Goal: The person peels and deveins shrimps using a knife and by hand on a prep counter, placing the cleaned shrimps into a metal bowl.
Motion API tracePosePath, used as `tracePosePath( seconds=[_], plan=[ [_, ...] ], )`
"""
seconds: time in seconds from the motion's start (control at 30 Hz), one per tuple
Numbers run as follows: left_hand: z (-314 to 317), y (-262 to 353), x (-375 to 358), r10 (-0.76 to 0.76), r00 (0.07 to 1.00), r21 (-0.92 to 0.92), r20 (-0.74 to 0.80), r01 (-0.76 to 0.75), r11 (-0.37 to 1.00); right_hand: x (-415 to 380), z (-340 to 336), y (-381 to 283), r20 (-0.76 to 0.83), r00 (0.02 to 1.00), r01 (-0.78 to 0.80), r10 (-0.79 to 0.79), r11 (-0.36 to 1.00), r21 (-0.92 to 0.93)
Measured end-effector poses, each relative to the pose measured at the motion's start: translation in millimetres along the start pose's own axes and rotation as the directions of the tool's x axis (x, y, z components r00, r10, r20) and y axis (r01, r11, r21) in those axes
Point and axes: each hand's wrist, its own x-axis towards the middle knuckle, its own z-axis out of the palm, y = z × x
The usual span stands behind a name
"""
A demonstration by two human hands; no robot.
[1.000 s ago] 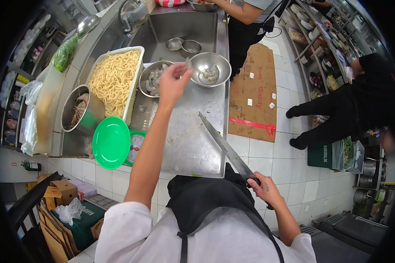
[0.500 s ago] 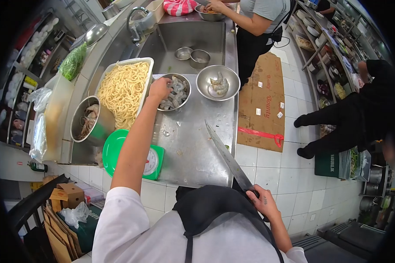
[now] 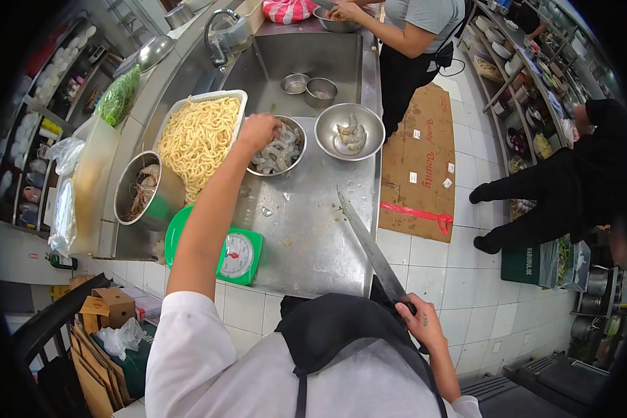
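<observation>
My left hand (image 3: 259,131) reaches over the rim of a steel bowl (image 3: 304,143) of grey raw shrimp (image 3: 281,155). Its fingers are curled together at a shrimp by the bowl's far side; the fingertips are partly hidden. In my right hand (image 3: 422,319), near the counter's front edge, is the handle of a long knife (image 3: 371,251), its blade slanting up and left above the steel counter. To the right of the shrimp bowl, a second steel bowl (image 3: 325,143) holds a few shrimp pieces. A white basket (image 3: 241,104) of thick noodles (image 3: 196,143) stands on the left.
A steel pot (image 3: 161,202) with shrimp heads and shells and a green scale (image 3: 247,272) sit at the counter's left. Two small bowls (image 3: 320,90) lie in the sink (image 3: 272,59). One person (image 3: 414,42) works beyond; another (image 3: 550,181) stands right. Cardboard (image 3: 414,167) covers floor tiles.
My left hand has lifted slightly and shifted right at the shrimp bowl. In my right hand the knife has swung a little, its tip now farther right. The view has shifted slightly.
</observation>
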Motion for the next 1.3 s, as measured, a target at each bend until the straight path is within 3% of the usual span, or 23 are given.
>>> tracePosePath(
  seconds=[0.03,0.1,0.17,0.23,0.4,0.5,0.57,0.63,0.7,0.77,0.83,0.87,0.9,0.97,1.0,1.07,1.1,1.17,1.3],
  plan=[
    [-9,2,-1,-0.001,1.000,0.001,0.004,0.001,1.000,0,0,0,0.004,1.000,-0.001,0.001,1.000,0.002],
    [-30,14,-7,-0.301,0.950,-0.470,-0.086,0.228,0.853,1,1,1,0.017,0.999,-0.050,0.048,0.995,0.088],
    [-36,26,-22,-0.353,0.932,-0.551,-0.084,0.251,0.796,3,4,6,0.021,0.999,-0.047,0.045,0.992,0.116],
    [-34,51,-51,-0.420,0.897,-0.720,0.134,0.380,0.581,3,4,9,0.031,0.998,-0.052,0.048,0.989,0.142],
    [-7,118,-128,-0.530,0.838,-0.531,0.127,0.509,0.678,4,-2,14,0.082,0.996,-0.033,0.022,0.990,0.139],
    [27,137,-152,-0.517,0.844,-0.416,0.141,0.525,0.743,5,-5,21,0.127,0.992,-0.039,0.026,0.994,0.104],
    [49,153,-159,-0.488,0.871,-0.361,0.064,0.476,0.802,7,-9,20,0.147,0.989,-0.014,0.001,0.996,0.084],
    [42,168,-166,-0.485,0.867,-0.417,0.117,0.486,0.768,6,-10,21,0.165,0.986,0.009,-0.020,0.998,0.068],
    [44,174,-169,-0.546,0.816,-0.599,0.189,0.537,0.594,6,-12,24,0.185,0.983,-0.002,-0.014,0.996,0.087],
    [41,168,-179,-0.516,0.834,-0.588,0.195,0.520,0.619,4,-15,21,0.211,0.977,-0.044,0.020,0.993,0.110],
    [42,163,-189,-0.291,0.955,-0.636,0.057,0.260,0.727,4,-15,23,0.241,0.969,-0.084,0.049,0.987,0.136],
    [47,164,-192,-0.217,0.976,-0.642,-0.014,0.157,0.750,5,-14,25,0.269,0.961,-0.105,0.057,0.980,0.169],
    [51,166,-191,-0.213,0.977,-0.639,-0.008,0.159,0.753,7,-13,28,0.295,0.953,-0.127,0.063,0.971,0.203],
    [60,171,-187,-0.039,0.986,-0.643,-0.164,-0.077,0.762,11,-8,36,0.323,0.944,-0.151,0.066,0.957,0.246],
    [63,171,-185,-0.032,0.987,-0.643,-0.156,-0.077,0.762,12,-6,39,0.347,0.936,-0.171,0.065,0.944,0.282],
    [69,174,-184,-0.183,0.982,-0.650,0.038,0.164,0.742,13,-5,41,0.368,0.928,-0.184,0.057,0.929,0.321],
    [68,178,-183,-0.176,0.983,-0.647,0.050,0.166,0.744,14,-3,42,0.387,0.921,-0.189,0.039,0.916,0.355],
    [65,187,-182,-0.413,0.905,-0.647,0.097,0.373,0.665,16,-3,43,0.397,0.917,-0.184,0.031,0.918,0.352],
    [65,194,-183,-0.519,0.854,-0.691,0.034,0.395,0.605,19,-2,45,0.447,0.895,-0.195,0.012,0.910,0.367]
  ],
)
